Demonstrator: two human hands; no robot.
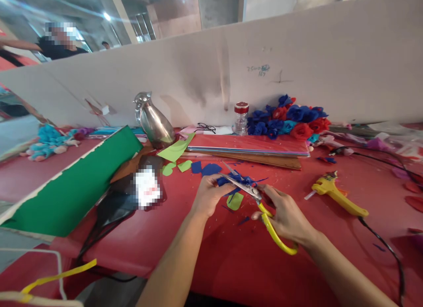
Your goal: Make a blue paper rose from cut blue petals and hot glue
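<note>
Currently, reference all positions to the yellow glue gun [340, 200]. The yellow-handled scissors [276, 236] and the shredded dark-blue paper [249, 181] are both to its left, above the red tabletop [185, 236]. My right hand [291, 214], the nearer to the glue gun, grips the scissor handles, fingers curled at the loops; the blades are slightly parted. My left hand [209, 194], farther left, has thumb and fingers closed on the blue paper. Governing relation: the paper extends from my left fingertips toward the glue gun, and the near blade crosses over it. I cannot tell whether any paper sits between the cutting edges. Scissors orientation: long axis diagonal, tips pointing left, away from the glue gun and slightly away from me; handles toward me.
</note>
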